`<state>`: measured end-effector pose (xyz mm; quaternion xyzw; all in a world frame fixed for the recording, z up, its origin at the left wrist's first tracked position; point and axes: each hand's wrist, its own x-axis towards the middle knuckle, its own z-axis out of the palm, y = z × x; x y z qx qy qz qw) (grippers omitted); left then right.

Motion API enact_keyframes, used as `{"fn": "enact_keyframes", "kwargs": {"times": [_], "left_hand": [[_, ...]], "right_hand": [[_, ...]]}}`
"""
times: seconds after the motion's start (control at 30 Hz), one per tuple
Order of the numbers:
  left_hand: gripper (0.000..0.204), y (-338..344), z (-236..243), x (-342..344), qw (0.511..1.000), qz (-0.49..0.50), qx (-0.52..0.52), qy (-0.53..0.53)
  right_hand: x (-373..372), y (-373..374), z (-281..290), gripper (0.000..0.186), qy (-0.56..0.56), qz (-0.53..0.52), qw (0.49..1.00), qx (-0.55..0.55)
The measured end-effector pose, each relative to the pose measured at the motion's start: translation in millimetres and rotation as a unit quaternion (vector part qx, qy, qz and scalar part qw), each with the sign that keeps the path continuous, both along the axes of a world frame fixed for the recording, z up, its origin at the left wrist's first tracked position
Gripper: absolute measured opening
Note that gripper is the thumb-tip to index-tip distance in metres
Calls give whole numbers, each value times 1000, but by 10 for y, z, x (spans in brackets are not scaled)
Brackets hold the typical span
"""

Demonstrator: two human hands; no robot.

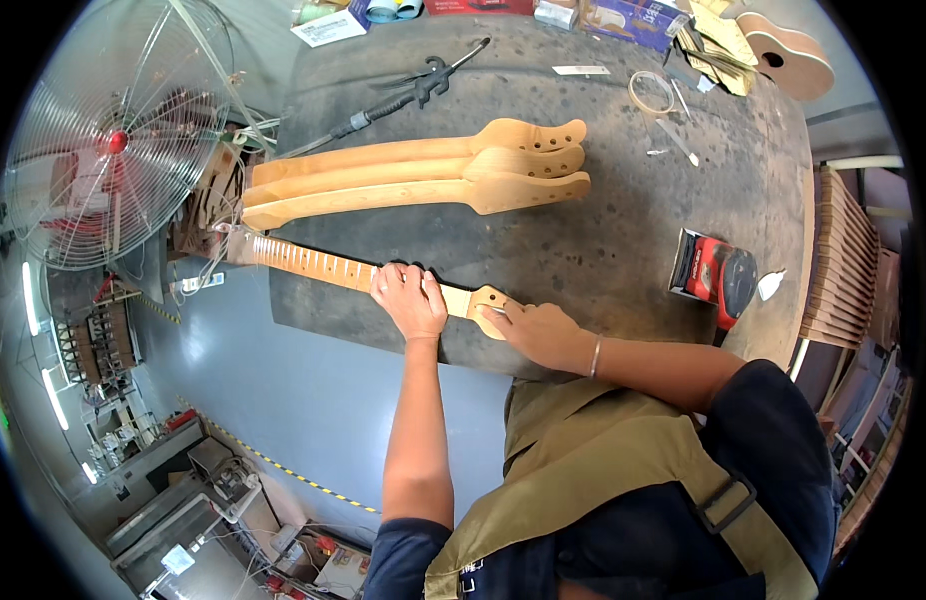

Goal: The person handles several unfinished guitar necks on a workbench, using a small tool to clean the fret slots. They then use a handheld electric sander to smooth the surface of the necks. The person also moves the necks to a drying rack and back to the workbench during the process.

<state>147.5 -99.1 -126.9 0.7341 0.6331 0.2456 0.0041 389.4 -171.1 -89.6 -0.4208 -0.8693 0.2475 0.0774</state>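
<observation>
A pale wooden guitar neck (318,265) lies slantwise along the table's near edge, its fretted face up. My left hand (411,302) is closed over it near the headstock end, fingers across the fretboard. At the headstock (491,298), my right hand (545,334) has its fingers closed and pressed onto the wood. Something small and pale shows at those fingertips, too little to name. Behind this neck, three more guitar necks (423,193) lie side by side, with their headstocks to the right.
A red and black power sander (720,275) stands at the right of the dark table (633,250). An air blow gun (433,82) with its hose lies at the back, and a tape roll (651,92) at the back right. A large fan (118,140) is at the left.
</observation>
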Motion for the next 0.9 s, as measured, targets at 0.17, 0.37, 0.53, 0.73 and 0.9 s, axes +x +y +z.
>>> {"fn": "enact_keyframes", "kwargs": {"times": [0.17,0.37,0.53,0.73,0.9], "left_hand": [[17,-14,-21,3,1000,0,9,-3],[18,6,-24,-1,1000,-2,4,-3],[17,-16,-8,-4,1000,-1,-1,0],[16,3,-14,9,1000,0,11,3],[16,12,-27,-24,1000,-9,5,6]], "right_hand": [[124,-16,-19,60,80,-21,995,-49],[112,170,-29,52,99,-14,978,-182],[63,181,-80,54,98,6,985,-142],[137,188,-69,57,128,0,982,-140],[166,37,-53,59,122,-34,981,-145]]}}
